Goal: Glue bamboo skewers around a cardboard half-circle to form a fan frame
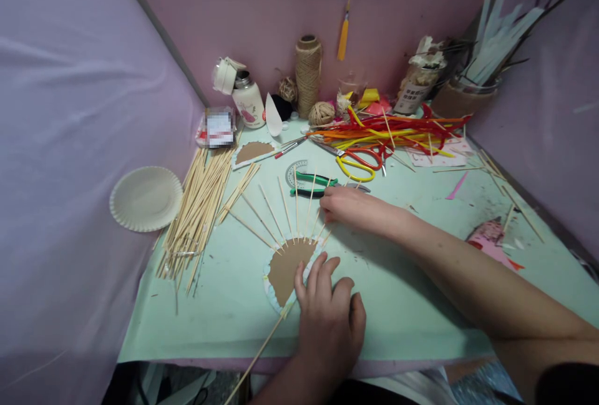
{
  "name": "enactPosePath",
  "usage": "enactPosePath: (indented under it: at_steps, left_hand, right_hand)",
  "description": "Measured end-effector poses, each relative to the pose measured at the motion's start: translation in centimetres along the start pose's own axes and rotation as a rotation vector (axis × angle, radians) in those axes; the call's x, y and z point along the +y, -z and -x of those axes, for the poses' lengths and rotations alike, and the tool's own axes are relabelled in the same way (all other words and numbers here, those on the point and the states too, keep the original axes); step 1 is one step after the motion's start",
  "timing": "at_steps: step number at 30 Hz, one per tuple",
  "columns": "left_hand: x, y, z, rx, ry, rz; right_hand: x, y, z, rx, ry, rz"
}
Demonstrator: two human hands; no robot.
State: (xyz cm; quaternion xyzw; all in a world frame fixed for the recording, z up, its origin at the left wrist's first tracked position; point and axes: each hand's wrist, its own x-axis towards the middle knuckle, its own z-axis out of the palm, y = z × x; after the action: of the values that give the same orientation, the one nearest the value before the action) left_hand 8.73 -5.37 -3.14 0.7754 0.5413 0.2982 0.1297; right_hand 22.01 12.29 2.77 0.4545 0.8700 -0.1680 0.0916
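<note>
partly under the left hand (330, 311) lies cardboard (287, 268).

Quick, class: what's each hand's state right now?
Left hand: open, fingers spread, touching the brown cardboard piece.
Right hand: curled at the fanned sticks; whether it grips one cannot be told.

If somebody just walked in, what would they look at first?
Probably the brown card near the front middle, because thin sticks spread from its curved edge like sun rays, with the left hand at its right side and the right hand by the rightmost sticks. Next might come the bright strips heaped at the back right, or the yellow tassel hanging at the back.
</note>
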Motion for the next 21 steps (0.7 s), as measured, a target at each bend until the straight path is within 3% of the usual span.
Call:
enactPosePath:
  at_steps: [21]
  left_hand:
    - [0.06,0.30,-0.32,-0.010,-0.021,-0.001]
  right_hand:
    - [0.02,-0.03,0.02,-0.004,-0.004,0.004]
